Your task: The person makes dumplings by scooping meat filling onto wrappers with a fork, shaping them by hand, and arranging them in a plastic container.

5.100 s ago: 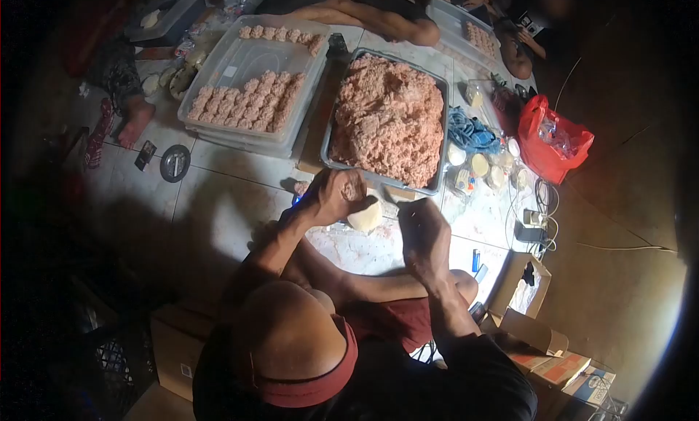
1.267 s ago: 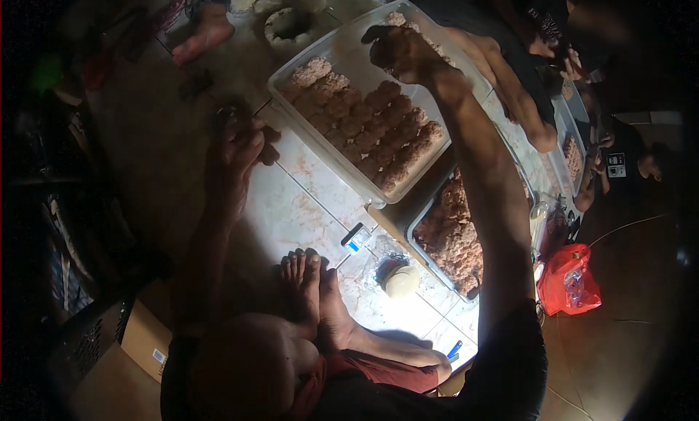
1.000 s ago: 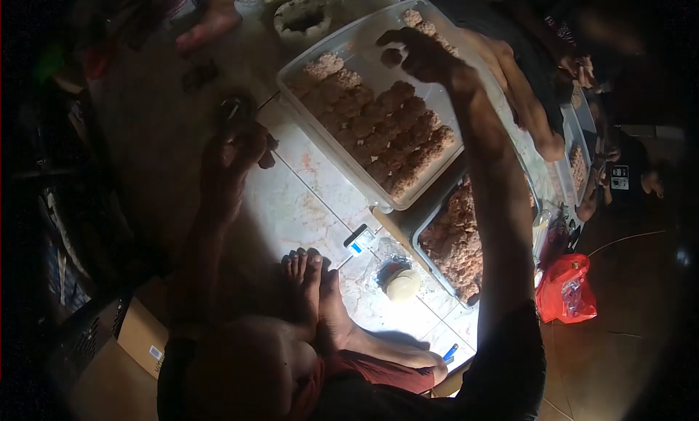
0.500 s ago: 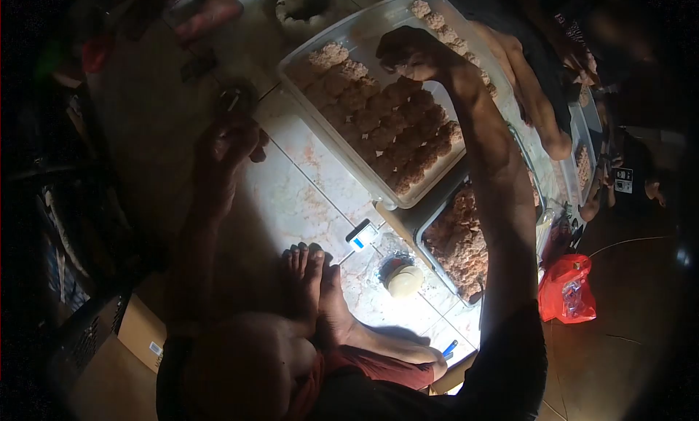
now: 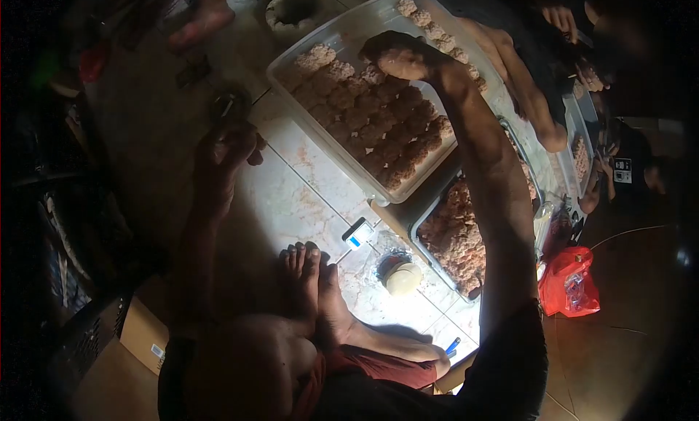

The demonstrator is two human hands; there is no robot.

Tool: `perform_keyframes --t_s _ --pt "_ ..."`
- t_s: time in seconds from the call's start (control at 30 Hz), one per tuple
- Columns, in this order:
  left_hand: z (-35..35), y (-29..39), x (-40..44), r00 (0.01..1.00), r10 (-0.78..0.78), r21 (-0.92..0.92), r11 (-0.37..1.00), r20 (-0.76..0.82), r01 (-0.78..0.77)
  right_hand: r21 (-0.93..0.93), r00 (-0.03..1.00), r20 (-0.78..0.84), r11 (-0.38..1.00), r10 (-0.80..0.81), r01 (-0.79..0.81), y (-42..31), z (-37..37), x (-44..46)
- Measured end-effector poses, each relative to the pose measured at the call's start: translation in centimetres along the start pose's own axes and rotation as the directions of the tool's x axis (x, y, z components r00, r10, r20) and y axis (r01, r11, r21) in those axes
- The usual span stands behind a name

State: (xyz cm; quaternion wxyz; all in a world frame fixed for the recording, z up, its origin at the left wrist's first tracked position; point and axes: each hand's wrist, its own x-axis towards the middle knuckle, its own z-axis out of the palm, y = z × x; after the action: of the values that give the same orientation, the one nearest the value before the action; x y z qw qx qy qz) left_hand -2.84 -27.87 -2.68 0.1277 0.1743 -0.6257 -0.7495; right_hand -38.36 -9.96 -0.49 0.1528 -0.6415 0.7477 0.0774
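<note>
My right hand (image 5: 399,55) is over the clear plastic tub (image 5: 328,146), its fingers curled together; anything inside them is hidden. Rows of pinkish minced lumps (image 5: 353,119) fill the tub's near part, and another line of lumps (image 5: 435,30) runs along its far right side. One lump (image 5: 373,74) lies just below my right fingertips. My left hand (image 5: 231,146) hangs in shadow left of the tub, fingers bent inward, contents not visible. Under my right forearm, a grey tray (image 5: 435,266) holds a large heap of minced mixture (image 5: 455,231).
A phone-like device (image 5: 357,234) and a round cream-coloured object (image 5: 403,279) are on the tiled floor near my feet. A red plastic bag (image 5: 569,282) sits to the right. Other people's legs and hands show beyond the tub. A dark round dish (image 5: 229,104) is beyond my left hand.
My right hand has shifted slightly left, and its fingers have drawn in since one second ago. A lump now shows at the end of the upper row, beneath that hand. My left hand has barely moved.
</note>
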Motion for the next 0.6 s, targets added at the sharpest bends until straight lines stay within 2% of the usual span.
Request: perform_keyframes --t_s 0.07,0.1,0.13,0.17,0.2,0.27,0.33,0.37,0.43,0.47,0.5,0.53,0.57,0.6 --pt "0.2 0.4 -0.3 1.0 -0.007 0.005 1.0 0.03 0.006 0.343 0.97 -0.235 0.939 0.062 0.023 -0.7 -0.3 -2.4" --pt "0.4 0.6 -0.5 0.998 0.023 -0.025 0.999 0.053 -0.021 0.575 0.941 -0.315 0.814 0.126 0.083 -0.9 -0.1 -3.8" --pt "0.6 0.9 -0.8 0.996 0.052 -0.053 0.997 0.077 -0.048 0.779 0.906 -0.381 0.592 0.185 0.207 -1.3 0.6 -5.1" --pt "1.2 1.3 -1.0 0.994 0.061 -0.047 0.997 0.09 -0.057 0.874 0.861 -0.452 0.307 0.233 0.375 -1.7 1.3 -6.5" --pt "2.1 1.8 -1.0 0.989 0.136 -0.01 0.991 0.063 -0.136 0.878 0.828 -0.473 0.077 0.303 0.473 -3.0 1.9 -8.1" --pt "4.2 3.2 -1.6 0.972 0.225 0.033 0.973 0.062 -0.227 0.798 0.75 -0.572 0.436 0.333 0.416 -4.7 1.7 -11.7" --pt "6.3 4.8 -2.4 0.952 0.277 0.031 0.959 0.127 -0.283 0.872 0.704 -0.437 0.455 0.56 0.179 -14.8 -2.8 -17.6" --pt "7.0 4.9 -2.8 0.955 0.248 0.0 0.968 0.165 -0.252 0.902 0.663 -0.357 0.427 0.658 0.063 -20.0 -5.1 -20.5" --pt "8.5 5.2 -3.5 0.939 0.232 -0.026 0.972 0.253 -0.233 0.963 0.696 -0.245 0.251 0.675 0.096 -25.1 -0.7 -25.1" --pt "9.8 5.0 -4.1 0.934 0.211 -0.053 0.977 0.287 -0.205 0.964 0.716 -0.264 0.159 0.647 0.211 -27.6 2.0 -26.9" --pt "10.8 4.0 -4.5 0.912 0.23 -0.104 0.973 0.339 -0.206 0.982 0.75 -0.19 0.136 0.634 0.134 -29.5 4.9 -29.4" --pt "12.1 3.9 -5.6 0.886 0.259 -0.126 0.966 0.384 -0.227 0.995 0.713 -0.101 0.073 0.694 0.07 -32.3 6.7 -31.2" --pt "12.9 3.4 -6.3 0.853 0.236 -0.083 0.971 0.466 -0.223 0.996 0.663 -0.061 0.0 0.746 0.091 -34.6 10.2 -32.9" --pt "13.9 2.9 -6.8 0.815 0.213 -0.036 0.973 0.539 -0.23 0.994 0.644 0.076 -0.105 0.761 0.006 -36.8 11.1 -35.4"
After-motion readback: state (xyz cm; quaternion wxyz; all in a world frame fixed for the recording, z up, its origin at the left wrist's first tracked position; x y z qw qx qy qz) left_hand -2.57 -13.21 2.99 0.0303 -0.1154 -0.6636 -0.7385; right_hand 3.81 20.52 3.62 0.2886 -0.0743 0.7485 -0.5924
